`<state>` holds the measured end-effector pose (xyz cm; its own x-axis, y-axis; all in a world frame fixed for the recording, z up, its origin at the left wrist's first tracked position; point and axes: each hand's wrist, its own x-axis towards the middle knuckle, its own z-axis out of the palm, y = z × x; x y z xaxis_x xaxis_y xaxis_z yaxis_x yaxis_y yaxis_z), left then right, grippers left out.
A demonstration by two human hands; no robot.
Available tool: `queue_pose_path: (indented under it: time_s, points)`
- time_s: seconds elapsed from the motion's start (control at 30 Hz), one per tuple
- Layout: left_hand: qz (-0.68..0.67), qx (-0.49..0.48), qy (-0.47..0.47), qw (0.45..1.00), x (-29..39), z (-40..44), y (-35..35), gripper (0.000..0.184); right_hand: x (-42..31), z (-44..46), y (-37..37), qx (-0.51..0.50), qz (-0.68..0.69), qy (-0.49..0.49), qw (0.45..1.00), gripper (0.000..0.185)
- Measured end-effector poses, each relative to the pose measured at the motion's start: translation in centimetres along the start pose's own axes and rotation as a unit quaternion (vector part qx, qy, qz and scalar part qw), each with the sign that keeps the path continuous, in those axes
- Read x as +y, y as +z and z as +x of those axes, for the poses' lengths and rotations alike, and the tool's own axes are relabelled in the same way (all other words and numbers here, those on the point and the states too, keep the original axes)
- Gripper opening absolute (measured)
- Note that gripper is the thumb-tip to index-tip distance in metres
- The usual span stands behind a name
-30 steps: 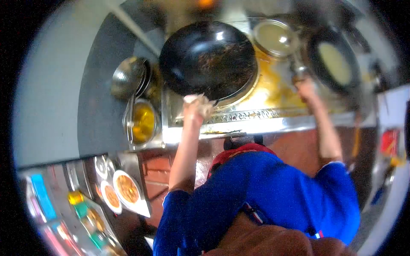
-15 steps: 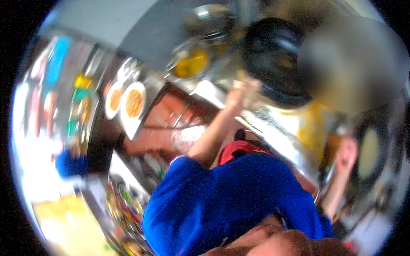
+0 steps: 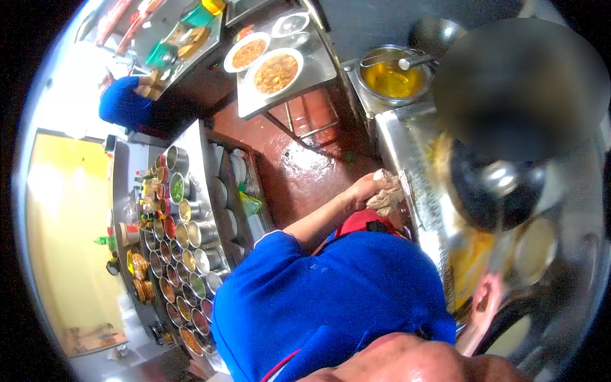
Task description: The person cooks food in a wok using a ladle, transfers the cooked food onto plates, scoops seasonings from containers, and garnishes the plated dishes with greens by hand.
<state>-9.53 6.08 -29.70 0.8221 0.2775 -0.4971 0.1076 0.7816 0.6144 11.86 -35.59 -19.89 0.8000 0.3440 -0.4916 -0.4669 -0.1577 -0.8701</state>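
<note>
Leftmost, a co-worker in blue point(image 3: 124, 105) stands well apart. Next, rows of metal containers point(image 3: 188, 261) crowd a worktop point(image 3: 193, 137); farther right, two white plates point(image 3: 272, 95) of food rest on another. The left hand point(image 3: 364, 193) has its grip wrapped round a bunched cloth point(image 3: 387, 198), near the stove point(image 3: 468, 262). Rightward, the black wok point(image 3: 464, 197) sits there, partly hidden by blur. The right hand's point(image 3: 489, 296) grip encircles the handle of the ladle point(image 3: 499, 219), its bowl in or above the wok: I cannot tell which.

One rag point(image 3: 386, 198) near, one black wok point(image 3: 469, 194) at right and, far off, two full plates point(image 3: 272, 95).
</note>
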Motion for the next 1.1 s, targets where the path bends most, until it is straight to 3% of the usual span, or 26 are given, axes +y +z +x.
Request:
queue_pose_path:
  time_s: [0.1,0.2,0.3,0.33,0.4,0.47,0.5,0.53,0.57,0.63,0.67,0.7,0.8,0.87,0.9,0.93,1.03,1.07,1.1]
  points:
    - [0.034,0.039,0.057,0.997,0.9,0.3,-1.3,0.023,-2.0,3.9,1.8,0.042,-0.178,0.000,0.983,0.040]
    - [0.011,0.073,0.069,0.995,2.0,-0.7,-1.7,0.025,4.5,11.3,-8.6,0.226,-0.384,-0.247,0.860,0.046]
    - [-0.040,0.044,0.043,0.997,2.2,-1.3,-2.6,0.024,5.4,12.8,-15.1,0.305,-0.522,-0.148,0.783,0.052]
    - [-0.046,0.036,0.035,0.998,2.3,-1.4,-2.7,0.025,7.8,14.9,-19.9,0.321,-0.549,-0.190,0.748,0.045]
    - [-0.015,0.056,0.022,0.998,2.5,-1.3,-2.9,0.027,7.5,15.5,-22.2,0.225,-0.436,-0.086,0.867,0.034]
    - [0.022,0.042,-0.027,0.999,3.1,-1.4,-2.9,0.028,9.2,13.9,-24.4,0.114,-0.183,-0.093,0.972,0.022]
    - [0.057,0.093,-0.046,0.993,3.8,-1.0,-1.8,0.028,9.1,13.1,-23.3,0.061,0.111,-0.047,0.991,0.014]
    - [0.098,0.138,-0.067,0.983,4.2,-0.4,-0.7,0.028,5.2,9.5,-15.7,0.228,0.207,-0.048,0.950,0.015]
    - [0.082,0.113,-0.064,0.988,3.8,0.4,-0.4,0.029,2.8,7.3,-10.6,0.276,0.245,-0.090,0.925,0.021]
    - [0.043,0.078,-0.054,0.995,3.5,1.3,-0.8,0.031,2.9,5.6,-10.2,0.173,0.436,-0.042,0.882,0.028]
    - [0.021,0.071,-0.045,0.996,3.5,1.8,-0.8,0.033,3.9,4.9,-10.2,0.067,0.461,-0.051,0.883,0.026]
    - [0.017,0.068,-0.060,0.996,3.7,2.1,-0.6,0.035,1.8,3.5,-7.7,0.062,0.480,-0.026,0.875,0.025]
    - [0.016,0.025,-0.038,0.999,4.9,3.1,1.3,0.041,2.2,0.1,-5.1,0.036,0.450,-0.083,0.889,0.031]
    - [-0.020,-0.005,-0.050,0.999,5.0,4.2,2.4,0.042,1.9,-2.0,-3.4,-0.087,0.531,-0.027,0.842,0.036]
    - [-0.001,-0.037,-0.052,0.998,5.2,4.9,2.5,0.047,2.2,-2.8,-2.3,0.023,0.448,-0.037,0.893,0.038]
    - [-0.006,-0.058,-0.053,0.997,5.4,5.5,3.4,0.048,2.8,-3.0,-1.9,-0.017,0.439,-0.026,0.898,0.038]
    - [-0.009,-0.092,-0.065,0.994,6.3,7.1,6.4,0.051,3.0,-4.0,2.1,0.104,0.117,0.000,0.988,0.038]
    - [0.056,-0.063,-0.066,0.994,6.5,7.7,7.4,0.052,3.0,-4.5,4.0,0.164,-0.020,-0.005,0.986,0.039]
    - [0.032,-0.101,-0.076,0.991,6.7,8.1,8.8,0.053,4.7,-4.2,4.2,0.201,-0.103,-0.025,0.974,0.041]
